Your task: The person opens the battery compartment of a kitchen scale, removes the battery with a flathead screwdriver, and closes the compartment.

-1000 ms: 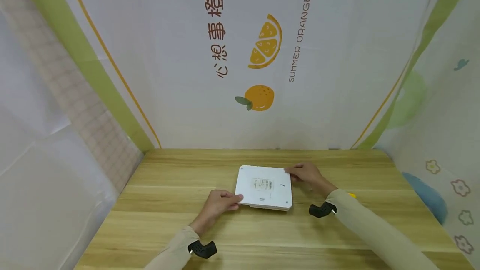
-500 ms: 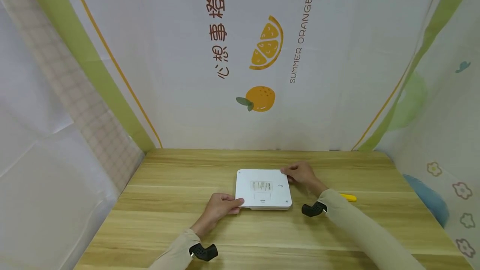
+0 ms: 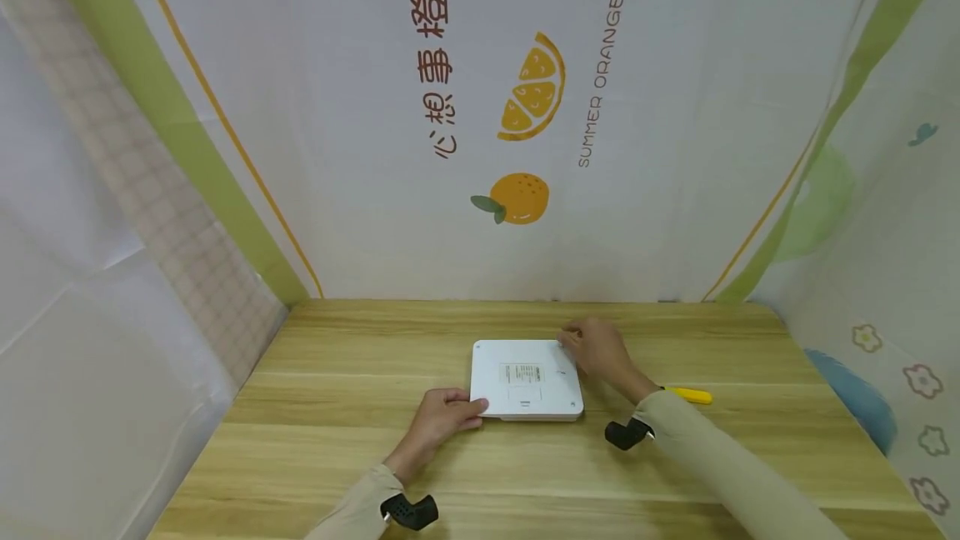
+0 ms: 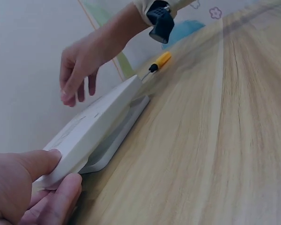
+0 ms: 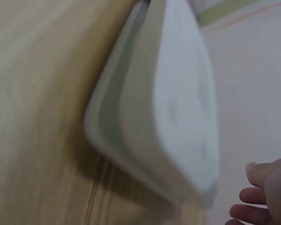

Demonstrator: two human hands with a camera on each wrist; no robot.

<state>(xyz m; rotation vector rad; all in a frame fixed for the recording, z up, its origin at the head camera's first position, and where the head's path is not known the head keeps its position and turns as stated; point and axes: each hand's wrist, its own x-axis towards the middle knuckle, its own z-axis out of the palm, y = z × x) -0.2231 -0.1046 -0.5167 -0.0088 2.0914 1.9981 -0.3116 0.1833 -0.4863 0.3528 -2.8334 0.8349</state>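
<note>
The left hand (image 3: 442, 413) has its grip pinched on the near left corner of a white box (image 3: 525, 394) on the table (image 3: 360, 357); the right hand (image 3: 602, 352) hangs above the far right corner, grip loosely bent; farther right lies a yellow-handled screwdriver (image 3: 692, 396).

"SUMMER ORANGES" (image 3: 602, 70) and "心想事橙" (image 3: 435, 67) on white backdrop (image 3: 360, 223), label (image 3: 521, 372) on white device (image 3: 487, 361) illegible
</note>
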